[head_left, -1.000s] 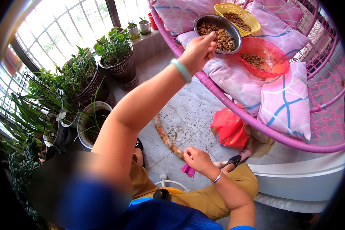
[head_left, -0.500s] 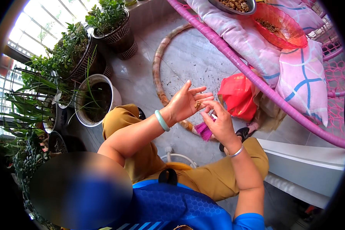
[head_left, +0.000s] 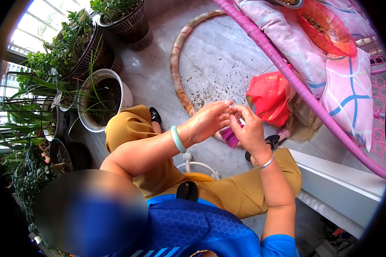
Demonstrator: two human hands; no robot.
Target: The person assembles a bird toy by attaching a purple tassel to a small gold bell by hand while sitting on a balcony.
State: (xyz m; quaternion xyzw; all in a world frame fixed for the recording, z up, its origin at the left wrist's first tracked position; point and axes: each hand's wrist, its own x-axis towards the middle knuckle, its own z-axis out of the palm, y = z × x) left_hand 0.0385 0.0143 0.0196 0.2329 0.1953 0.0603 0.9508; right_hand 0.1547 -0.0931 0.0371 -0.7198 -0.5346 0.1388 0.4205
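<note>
My left hand (head_left: 206,122), with a pale green bangle at the wrist, is turned on its side with its fingers curled inward. Whatever lies inside it is hidden. Against its fingertips works my right hand (head_left: 249,133), wearing a silver bangle. Thumb and fingers there pinch a small white-ended object (head_left: 242,121), too small to make out further. Below and behind the hands hangs a purple tassel (head_left: 230,138). Past the right hand, a red plastic bag (head_left: 268,96) rests on the floor.
Brown crumbs (head_left: 218,92) dot the floor inside a curved wrapped hoop (head_left: 176,64). Potted plants (head_left: 126,96) line the left side. At the upper right, a pink-wrapped rail (head_left: 287,68) borders cushions (head_left: 345,94) with a red bowl (head_left: 330,30). A white panel (head_left: 339,177) stands right.
My left hand has turned from palm-up, where a small brown nut piece showed at its fingers, to sideways, hiding that piece. My right fingertips have risen slightly. The view has shifted a little.
</note>
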